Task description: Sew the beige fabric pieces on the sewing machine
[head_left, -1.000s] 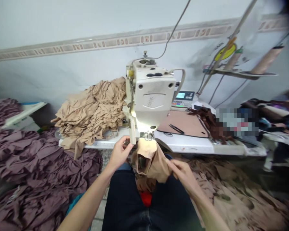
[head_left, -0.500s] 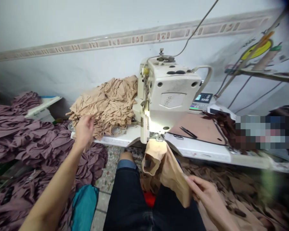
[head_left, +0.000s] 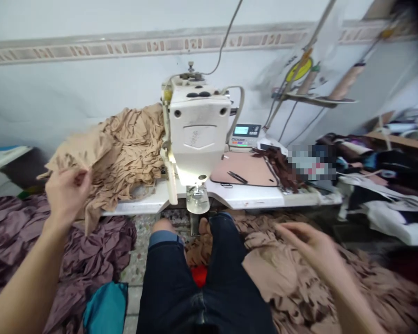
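Note:
My left hand [head_left: 68, 190] pinches a tan fabric piece [head_left: 81, 148], which is lifted and blurred at the left end of a heap of tan fabric pieces [head_left: 139, 144]. That heap lies on the table beside the sewing machine [head_left: 198, 120]. Over a pile of light brown fabric [head_left: 296, 287] at the lower right, my right hand [head_left: 308, 241] is open with its fingers stretched out, holding nothing. Under the lit needle area, the machine's narrow metal bed [head_left: 198, 202] is bare.
Black thread snips [head_left: 237, 177] lie on a pink mat [head_left: 245, 167] right of the machine. Dark brown scraps [head_left: 282, 169] and a control panel [head_left: 244, 132] are beyond. Purple fabric [head_left: 107, 250] and a teal cloth [head_left: 106, 308] lie low left. Thread cones [head_left: 348, 82] stand upper right.
My right hand has let go of the tan piece, which has left the machine bed. My left hand now raises a piece from the heap. The view has swung right.

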`<move>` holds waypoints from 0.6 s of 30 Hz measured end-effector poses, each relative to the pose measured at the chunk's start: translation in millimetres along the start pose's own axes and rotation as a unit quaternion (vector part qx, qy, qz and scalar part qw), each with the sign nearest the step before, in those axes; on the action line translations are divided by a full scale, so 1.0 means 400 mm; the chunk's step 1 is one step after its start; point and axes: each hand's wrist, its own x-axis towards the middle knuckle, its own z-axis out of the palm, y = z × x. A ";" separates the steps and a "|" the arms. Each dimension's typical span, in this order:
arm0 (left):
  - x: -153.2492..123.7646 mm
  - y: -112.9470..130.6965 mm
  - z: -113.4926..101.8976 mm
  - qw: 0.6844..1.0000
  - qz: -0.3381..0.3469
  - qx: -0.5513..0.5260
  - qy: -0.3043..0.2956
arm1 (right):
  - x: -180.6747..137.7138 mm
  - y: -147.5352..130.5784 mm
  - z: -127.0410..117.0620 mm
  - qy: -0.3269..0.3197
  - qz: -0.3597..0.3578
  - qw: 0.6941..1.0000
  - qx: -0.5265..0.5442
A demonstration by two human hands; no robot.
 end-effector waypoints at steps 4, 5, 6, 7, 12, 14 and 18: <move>-0.169 0.224 -0.040 0.979 -0.033 -0.203 -0.009 | -0.114 -0.134 0.223 -0.213 0.012 0.963 0.167; -0.219 0.283 -0.047 0.961 -0.071 -0.264 -0.053 | -0.146 -0.172 0.281 -0.239 0.011 0.948 0.211; -0.268 0.339 -0.050 0.936 -0.104 -0.323 -0.089 | -0.176 -0.209 0.335 -0.246 -0.003 0.936 0.250; -0.316 0.389 -0.048 0.907 -0.141 -0.377 -0.123 | -0.201 -0.244 0.384 -0.244 -0.022 0.932 0.266; -0.476 0.502 0.004 0.812 -0.209 -0.490 -0.238 | -0.250 -0.333 0.535 -0.255 -0.054 0.921 0.289; -0.495 0.489 0.021 0.815 -0.188 -0.490 -0.247 | -0.236 -0.324 0.550 -0.265 -0.050 0.918 0.290; -0.481 0.445 0.016 0.786 -0.036 -0.479 -0.390 | -0.188 -0.266 0.501 -0.325 -0.022 0.905 0.274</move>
